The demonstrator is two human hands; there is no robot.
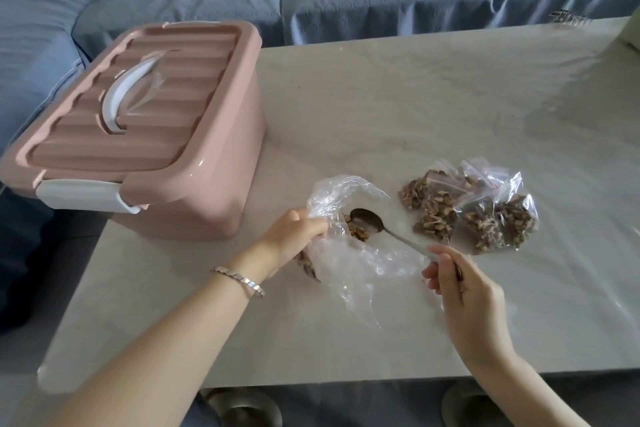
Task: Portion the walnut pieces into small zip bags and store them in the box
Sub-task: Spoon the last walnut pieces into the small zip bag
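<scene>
The pale, marble-look table (398,107) in front of me carries three lots. At its left edge, towards the far side, sits the pink box (194,184) with its lid (114,121) shut. Near the front middle lies a crumpled clear bag (360,263) with walnut pieces (356,234) in it. Just to its right, apart from it, small zip bags (485,215) filled with walnuts lie clustered, touching one another.

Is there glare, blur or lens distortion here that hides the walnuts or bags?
Head view: mildly soft throughout; sheen washes the table on the right; glints on the clear bag partly veil the walnut pieces inside; wide-angle bowing curves the pink box; filled zip bags read clearly.
</scene>
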